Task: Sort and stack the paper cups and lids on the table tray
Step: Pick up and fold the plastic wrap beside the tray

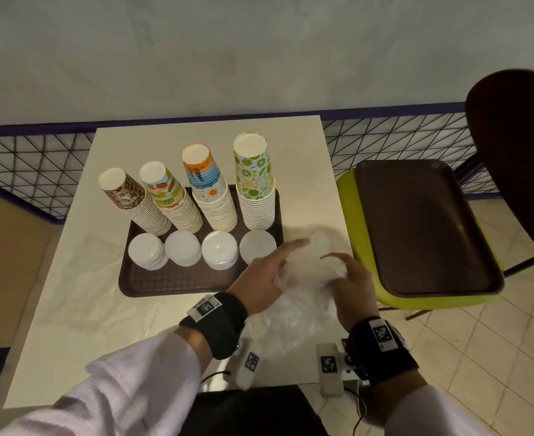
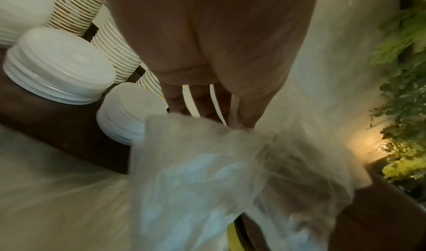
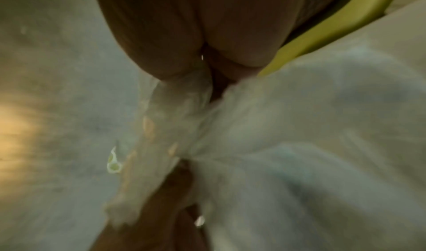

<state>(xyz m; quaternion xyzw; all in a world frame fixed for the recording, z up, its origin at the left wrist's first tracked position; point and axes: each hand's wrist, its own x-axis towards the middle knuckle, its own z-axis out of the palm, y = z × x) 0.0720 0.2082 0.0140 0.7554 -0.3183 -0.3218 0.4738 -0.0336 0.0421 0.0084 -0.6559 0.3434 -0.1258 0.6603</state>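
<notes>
Four upside-down stacks of paper cups stand at the back of a brown tray (image 1: 171, 281): leopard print (image 1: 127, 196), fruit print (image 1: 165, 190), beach print (image 1: 209, 184) and lime print (image 1: 254, 177). In front of them sit four stacks of white lids (image 1: 147, 250) (image 1: 183, 247) (image 1: 219, 249) (image 1: 257, 245). Right of the tray, both hands grip a crumpled clear plastic bag (image 1: 309, 269): my left hand (image 1: 286, 258) from the left, my right hand (image 1: 338, 269) from the right. The left wrist view shows lid stacks (image 2: 60, 67) beside the bag (image 2: 207, 173). The right wrist view is blurred plastic (image 3: 299, 127).
A second brown tray (image 1: 422, 228) lies on a green chair seat (image 1: 363, 278) right of the white table (image 1: 70, 341). A dark chair back (image 1: 517, 152) rises at far right. A wire fence (image 1: 39, 171) runs behind. Thin clear plastic (image 1: 80, 278) lies left of the tray.
</notes>
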